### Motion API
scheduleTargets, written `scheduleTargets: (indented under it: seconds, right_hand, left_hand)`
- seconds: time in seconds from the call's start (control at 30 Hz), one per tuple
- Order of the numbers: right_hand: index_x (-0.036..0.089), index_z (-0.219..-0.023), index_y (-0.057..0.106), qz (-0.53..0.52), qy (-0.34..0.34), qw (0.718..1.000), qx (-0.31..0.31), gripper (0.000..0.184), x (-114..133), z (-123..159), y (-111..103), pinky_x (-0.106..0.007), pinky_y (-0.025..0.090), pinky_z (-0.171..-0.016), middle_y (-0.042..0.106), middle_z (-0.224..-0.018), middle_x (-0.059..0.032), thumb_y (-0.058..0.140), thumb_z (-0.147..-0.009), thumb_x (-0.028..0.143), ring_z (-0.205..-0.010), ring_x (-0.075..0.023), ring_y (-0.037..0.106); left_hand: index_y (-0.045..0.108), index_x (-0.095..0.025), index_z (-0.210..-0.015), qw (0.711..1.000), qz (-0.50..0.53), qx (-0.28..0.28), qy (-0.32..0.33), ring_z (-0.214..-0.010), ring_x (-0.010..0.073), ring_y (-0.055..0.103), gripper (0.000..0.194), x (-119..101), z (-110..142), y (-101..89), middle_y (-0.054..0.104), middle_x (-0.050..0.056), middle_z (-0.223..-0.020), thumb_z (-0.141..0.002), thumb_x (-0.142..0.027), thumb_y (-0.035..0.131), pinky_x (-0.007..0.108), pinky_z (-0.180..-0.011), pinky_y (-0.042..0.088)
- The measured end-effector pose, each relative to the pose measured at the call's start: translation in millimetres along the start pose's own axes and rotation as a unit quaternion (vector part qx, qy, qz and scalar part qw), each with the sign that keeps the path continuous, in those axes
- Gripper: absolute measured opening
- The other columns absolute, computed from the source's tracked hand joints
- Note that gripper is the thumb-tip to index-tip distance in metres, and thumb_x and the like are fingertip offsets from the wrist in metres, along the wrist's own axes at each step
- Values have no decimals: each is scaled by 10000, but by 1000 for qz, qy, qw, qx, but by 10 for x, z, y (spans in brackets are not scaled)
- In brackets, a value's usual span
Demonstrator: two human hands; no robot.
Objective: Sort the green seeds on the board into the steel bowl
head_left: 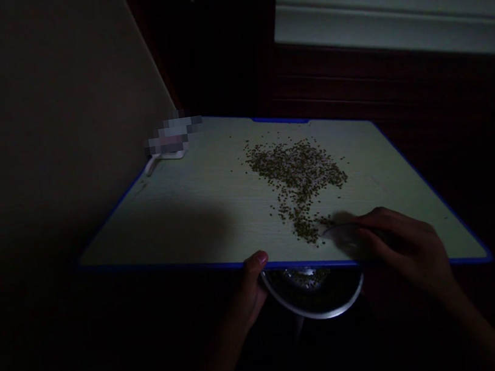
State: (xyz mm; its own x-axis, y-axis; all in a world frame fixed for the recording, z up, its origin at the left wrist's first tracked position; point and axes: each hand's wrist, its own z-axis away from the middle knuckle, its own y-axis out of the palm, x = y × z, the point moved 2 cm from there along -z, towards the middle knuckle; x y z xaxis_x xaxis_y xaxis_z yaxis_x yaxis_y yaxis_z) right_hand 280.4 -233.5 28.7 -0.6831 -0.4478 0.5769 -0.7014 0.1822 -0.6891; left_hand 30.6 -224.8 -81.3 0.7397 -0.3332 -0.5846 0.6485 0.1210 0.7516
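A pale table (195,205) with a blue rim carries a spread of several small green-brown grains (296,172). My left hand (250,289) grips the rim of a metal bowl (320,310) held just under the table's near edge, thumb up on the edge. Some grains lie inside the bowl. My right hand (403,243) rests on the table at the near end of the grain trail, fingers curled around a small pale object whose shape I cannot make out in the dim light.
A small white object (169,153) with a loop sits at the table's far left corner. A beige wall stands to the left. Dark wood panels and a pale ledge (389,12) lie behind the table. The room is very dark.
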Motion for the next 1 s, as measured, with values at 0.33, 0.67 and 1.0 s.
scheduleTargets:
  seconds: [0.33,0.67,1.0]
  right_hand:
    - [249,-1019,692,-23,-19,1000,2,140,9,19,-17,-281,513,-698,709,-922,-24,633,-904,194,-827,-167,670]
    - [244,-995,701,4,15,1000,-21,112,-4,11,-20,-258,491,-680,711,-902,3,635,-907,222,-801,-142,658]
    - [230,-1063,691,-32,-53,998,11,196,20,-6,-11,-255,507,-711,716,-951,-17,634,-899,141,-846,-142,663]
  left_hand:
    - [714,-141,-1137,1000,0,18,-15,-1236,313,585,349,31,-10,-40,763,97,-1115,-843,-315,642,451,-1073,414]
    - [730,-138,-1087,1000,-5,3,8,-1241,322,579,334,41,-25,-59,746,89,-1166,-807,-310,673,466,-1086,405]
    - [674,-146,-1216,1000,5,3,7,-1251,345,567,477,25,-41,-29,736,91,-1192,-771,-314,692,475,-1098,390]
